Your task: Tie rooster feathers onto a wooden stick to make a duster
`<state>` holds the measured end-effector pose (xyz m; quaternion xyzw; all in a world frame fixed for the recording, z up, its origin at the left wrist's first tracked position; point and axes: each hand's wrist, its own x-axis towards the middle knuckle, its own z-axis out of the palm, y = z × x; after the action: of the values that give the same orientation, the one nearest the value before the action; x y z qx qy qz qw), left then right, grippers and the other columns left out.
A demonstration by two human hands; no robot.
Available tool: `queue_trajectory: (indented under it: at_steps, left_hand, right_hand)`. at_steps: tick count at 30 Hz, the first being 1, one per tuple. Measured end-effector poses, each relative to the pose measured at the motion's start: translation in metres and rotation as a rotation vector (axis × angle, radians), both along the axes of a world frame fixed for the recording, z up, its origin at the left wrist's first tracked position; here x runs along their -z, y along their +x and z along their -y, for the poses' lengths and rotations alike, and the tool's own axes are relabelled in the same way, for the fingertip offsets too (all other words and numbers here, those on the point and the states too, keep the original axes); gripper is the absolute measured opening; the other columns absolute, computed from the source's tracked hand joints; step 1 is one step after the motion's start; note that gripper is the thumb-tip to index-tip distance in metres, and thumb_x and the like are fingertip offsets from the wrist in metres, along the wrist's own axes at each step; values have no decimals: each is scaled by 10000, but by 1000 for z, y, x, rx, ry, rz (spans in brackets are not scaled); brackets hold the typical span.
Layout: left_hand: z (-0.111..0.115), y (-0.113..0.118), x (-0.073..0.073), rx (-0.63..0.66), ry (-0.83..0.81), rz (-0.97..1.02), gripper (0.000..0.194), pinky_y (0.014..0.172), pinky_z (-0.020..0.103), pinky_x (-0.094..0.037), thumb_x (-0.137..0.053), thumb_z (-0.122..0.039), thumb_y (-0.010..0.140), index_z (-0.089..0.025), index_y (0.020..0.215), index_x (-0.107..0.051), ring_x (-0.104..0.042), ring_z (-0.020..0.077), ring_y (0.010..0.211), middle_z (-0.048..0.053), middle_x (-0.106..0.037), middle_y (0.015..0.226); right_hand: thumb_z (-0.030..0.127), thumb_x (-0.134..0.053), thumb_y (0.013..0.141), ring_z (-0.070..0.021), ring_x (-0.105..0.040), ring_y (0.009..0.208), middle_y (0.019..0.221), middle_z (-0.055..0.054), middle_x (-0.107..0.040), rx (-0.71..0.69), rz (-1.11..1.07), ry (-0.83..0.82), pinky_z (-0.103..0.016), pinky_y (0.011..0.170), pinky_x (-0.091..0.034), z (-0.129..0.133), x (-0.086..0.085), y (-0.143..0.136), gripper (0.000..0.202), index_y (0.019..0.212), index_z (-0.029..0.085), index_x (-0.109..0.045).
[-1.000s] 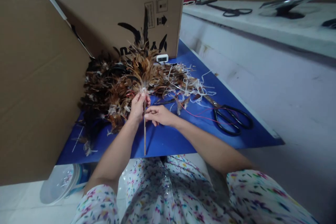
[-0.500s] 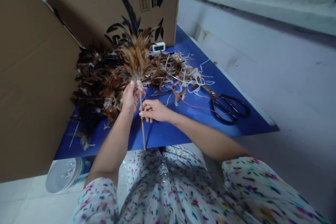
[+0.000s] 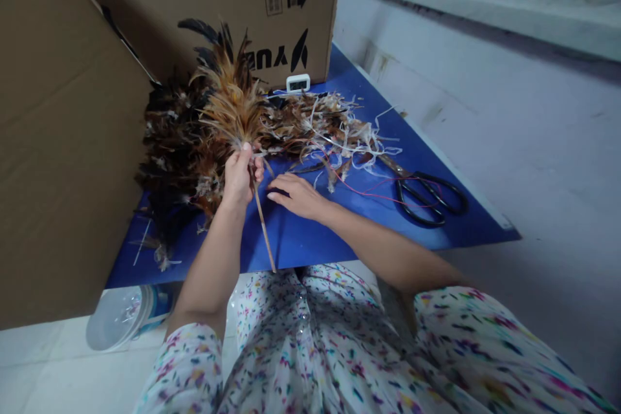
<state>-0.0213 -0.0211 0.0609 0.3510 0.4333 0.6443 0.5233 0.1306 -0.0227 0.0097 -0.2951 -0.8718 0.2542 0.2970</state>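
My left hand (image 3: 240,174) is closed round a feather duster (image 3: 235,107), gripping it where the brown and black feathers meet the thin stick (image 3: 263,226). The feathers point up and away; the stick slants down toward the table's front edge. Just right of the stick is my right hand (image 3: 301,196), its thumb and fingers apart. A narrow pale strip runs from the left hand toward the right fingertips; whether they touch it I cannot tell. Loose feathers (image 3: 169,149) lie heaped behind and left of my left hand.
Large black-handled scissors (image 3: 427,197) lie at the right of the blue table (image 3: 310,239), by tangled white strips (image 3: 356,139) and red thread. A small white digital display (image 3: 297,83) stands before a cardboard box (image 3: 310,26). A bucket (image 3: 116,317) is on the floor.
My right hand has come off the stick and moved slightly right, its fingers spreading. The duster's feathered top has tilted left and lower, with my left hand still holding it.
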Motion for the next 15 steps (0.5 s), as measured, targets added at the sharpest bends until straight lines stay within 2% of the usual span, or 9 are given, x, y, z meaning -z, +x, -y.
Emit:
queue_trajectory:
  at_steps: [4, 6, 10, 15]
  left_hand:
    - [1, -7, -7, -61, 20, -9, 412, 316, 166, -243, -735, -548, 820, -152, 842, -625, -371, 35, 334, -69, -480, 497]
    - [1, -9, -8, -77, 17, -19, 396, 316, 166, -235, -733, -536, 825, -155, 849, -626, -357, 34, 325, -74, -473, 491]
    - [-2, -11, -4, -91, 33, -33, 379, 316, 170, -227, -733, -521, 828, -159, 846, -622, -357, 35, 325, -74, -479, 492]
    - [-5, -11, 3, -74, 45, -36, 392, 322, 168, -222, -736, -529, 820, -157, 831, -612, -357, 32, 328, -74, -474, 492]
  right_hand:
    - [282, -551, 981, -313, -468, 1379, 1313, -148, -659, 76, 265, 296, -488, 1132, -355, -26, 6, 13, 279, 1185, 170, -704]
    - [302, -531, 991, -334, -370, 1464, 1429, -136, -599, 132, 373, 369, -541, 1181, -260, -41, 11, 20, 309, 1220, 188, -704]
    - [328, -435, 1030, -325, -419, 1428, 1425, -137, -611, 176, 478, 391, -554, 1176, -237, -68, 20, 43, 385, 1279, 181, -689]
    - [290, -420, 1016, -292, -575, 1233, 1285, -179, -679, 226, 471, 387, -464, 1085, -389, -90, 24, 81, 406, 1245, 101, -698]
